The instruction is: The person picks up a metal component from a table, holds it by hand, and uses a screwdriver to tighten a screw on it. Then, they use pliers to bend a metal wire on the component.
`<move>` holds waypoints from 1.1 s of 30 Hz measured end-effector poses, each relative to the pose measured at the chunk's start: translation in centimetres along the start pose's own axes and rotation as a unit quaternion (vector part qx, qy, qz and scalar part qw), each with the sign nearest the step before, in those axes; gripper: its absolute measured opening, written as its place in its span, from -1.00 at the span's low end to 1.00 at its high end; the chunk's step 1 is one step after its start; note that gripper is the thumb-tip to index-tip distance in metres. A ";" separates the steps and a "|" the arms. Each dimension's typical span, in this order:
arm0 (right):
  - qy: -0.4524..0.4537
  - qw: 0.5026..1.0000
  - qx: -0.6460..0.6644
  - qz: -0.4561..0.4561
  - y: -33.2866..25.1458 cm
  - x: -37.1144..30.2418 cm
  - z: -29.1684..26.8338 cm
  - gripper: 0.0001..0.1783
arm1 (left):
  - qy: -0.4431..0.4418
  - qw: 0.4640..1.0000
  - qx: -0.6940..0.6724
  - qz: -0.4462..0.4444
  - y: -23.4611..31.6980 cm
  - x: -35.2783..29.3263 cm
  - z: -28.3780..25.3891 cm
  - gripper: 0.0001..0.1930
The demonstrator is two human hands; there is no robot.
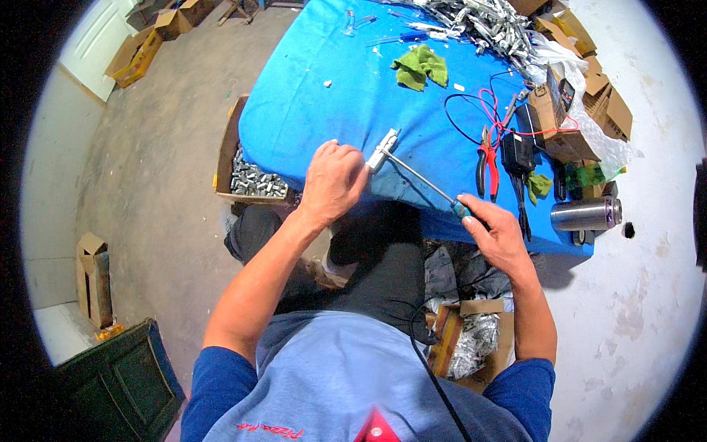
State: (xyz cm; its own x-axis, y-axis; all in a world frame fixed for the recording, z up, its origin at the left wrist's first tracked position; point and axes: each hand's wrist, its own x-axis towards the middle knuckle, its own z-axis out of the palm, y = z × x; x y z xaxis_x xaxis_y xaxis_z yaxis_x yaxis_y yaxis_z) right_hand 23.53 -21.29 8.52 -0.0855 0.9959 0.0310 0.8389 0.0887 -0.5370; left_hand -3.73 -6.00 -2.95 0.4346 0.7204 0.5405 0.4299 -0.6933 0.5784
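Note:
Near the front edge of the blue-covered table, my left hand [335, 180] is closed, fingers curled, at the lower end of a small white part [382, 150]. The part looks narrow and oblong, and its grip is partly hidden by my fingers. My right hand [497, 232] is wrapped round the teal handle of a screwdriver [421, 179]. Its long metal shaft slants up and left, and the tip meets the white part's side.
Red-handled pliers [487, 166], a black power adapter [518, 152] and a steel flask [585, 214] lie to the right. A green cloth [420, 67] and a pile of white-and-grey parts [479, 26] are farther back. Left of the table stands a carton [230, 144] of small metal pieces.

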 end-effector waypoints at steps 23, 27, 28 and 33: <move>-0.051 0.975 0.171 0.129 1.7 -1.7 2.0 -0.55 | -0.060 0.996 -0.018 -0.070 0.0 0.1 -0.6 -0.90; 0.008 0.999 0.035 0.012 0.6 -2.3 2.1 -0.55 | -0.049 0.997 -0.021 -0.054 0.1 0.1 -0.8 -0.89; 0.003 1.000 0.028 0.011 0.2 -2.3 1.8 -0.55 | -0.051 0.997 -0.022 -0.054 0.0 0.1 -0.7 -0.89; -0.010 1.000 0.005 -0.004 -0.5 -1.9 1.2 -0.57 | -0.046 0.997 -0.023 -0.050 0.3 0.2 -0.8 -0.89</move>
State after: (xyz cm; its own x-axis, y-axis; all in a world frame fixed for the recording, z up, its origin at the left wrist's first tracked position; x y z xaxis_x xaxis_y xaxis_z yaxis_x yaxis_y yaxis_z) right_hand 22.63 -23.21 7.75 -0.1032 0.9945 0.0188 0.8328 0.0967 -0.5451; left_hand -4.18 -6.03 -2.22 0.4623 0.7800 0.4217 0.4392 -0.6146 0.6553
